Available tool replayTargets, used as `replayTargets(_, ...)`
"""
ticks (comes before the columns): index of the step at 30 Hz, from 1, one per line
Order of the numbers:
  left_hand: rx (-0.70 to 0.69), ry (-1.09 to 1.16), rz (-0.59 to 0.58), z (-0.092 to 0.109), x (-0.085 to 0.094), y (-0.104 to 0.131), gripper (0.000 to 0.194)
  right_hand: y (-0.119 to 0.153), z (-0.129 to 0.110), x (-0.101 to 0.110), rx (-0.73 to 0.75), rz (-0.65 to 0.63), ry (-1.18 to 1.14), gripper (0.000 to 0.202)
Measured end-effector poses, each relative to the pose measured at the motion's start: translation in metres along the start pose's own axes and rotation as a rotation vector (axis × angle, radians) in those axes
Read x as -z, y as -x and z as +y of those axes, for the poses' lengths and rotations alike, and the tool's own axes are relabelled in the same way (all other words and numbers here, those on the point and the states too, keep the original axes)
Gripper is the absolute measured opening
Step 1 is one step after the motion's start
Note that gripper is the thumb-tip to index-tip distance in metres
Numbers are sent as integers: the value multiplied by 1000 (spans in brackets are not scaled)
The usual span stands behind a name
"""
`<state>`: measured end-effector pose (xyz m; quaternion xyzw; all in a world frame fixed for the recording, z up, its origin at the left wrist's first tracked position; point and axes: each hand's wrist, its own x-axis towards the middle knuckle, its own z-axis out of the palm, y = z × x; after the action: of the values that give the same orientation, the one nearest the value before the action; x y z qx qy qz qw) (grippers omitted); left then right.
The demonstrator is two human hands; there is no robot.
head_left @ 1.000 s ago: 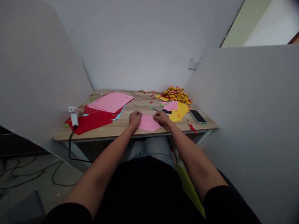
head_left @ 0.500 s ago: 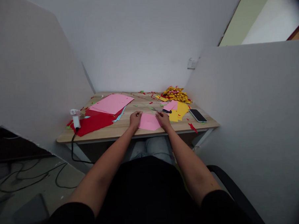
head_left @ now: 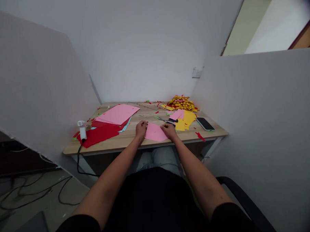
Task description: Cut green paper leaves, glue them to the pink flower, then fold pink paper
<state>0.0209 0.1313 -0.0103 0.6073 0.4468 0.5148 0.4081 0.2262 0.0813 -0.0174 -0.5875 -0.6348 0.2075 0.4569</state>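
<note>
A small sheet of pink paper (head_left: 156, 132) lies near the front edge of the table, between my two hands. On its left edge is my left hand (head_left: 141, 129), fingers curled and closed on the paper. My right hand (head_left: 169, 130) pinches the sheet at its upper right side, with the fingertips bent inward. Scissors with dark handles (head_left: 173, 120) lie just beyond my right hand, partly beside cut pink pieces (head_left: 177, 114) and yellow paper sheets (head_left: 188, 119).
Large pink sheets (head_left: 119, 113) and red paper (head_left: 100, 134) cover the table's left side, near a white corded device (head_left: 82, 131). A pile of folded yellow pieces (head_left: 183, 103) sits back right. A phone (head_left: 205, 124) lies at right. Partitions (head_left: 260, 118) flank the table.
The scene sits slightly lower in view as the head tilts. The pink sheet's upper edge now slants down toward the right hand; both hands stay at its sides.
</note>
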Motion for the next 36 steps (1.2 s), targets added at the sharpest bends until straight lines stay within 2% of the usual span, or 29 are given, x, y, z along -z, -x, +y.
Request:
replayTargets(5, -38, -53, -38, 0, 0, -1, 30, 0, 2, -1, 4, 12, -9, 35)
replayTargets(11, -46, -33, -27, -2, 4, 0, 32, -1, 2, -1, -3, 44, -8, 35)
replayTargets(18, -12, 3, -200, 0, -1, 4, 30, -2, 3, 3, 3, 219, 15, 36)
replayTargets(22, -1, -3, -222, 0, 3, 5, 29, 5, -6, 3, 75, 263, 99, 34)
replayTargets(27, 23, 21, -193, -3, 6, 6, 30, 22, -27, -5, 284, 174, 269, 24)
replayTargets(32, 35, 62, -188, -3, 4, 8, 31, 33, -42, -10, 446, 74, 412, 44)
replayTargets(36, 41, 94, -196, 0, 2, 9, 32, 32, -44, -10, 512, 15, 482, 47)
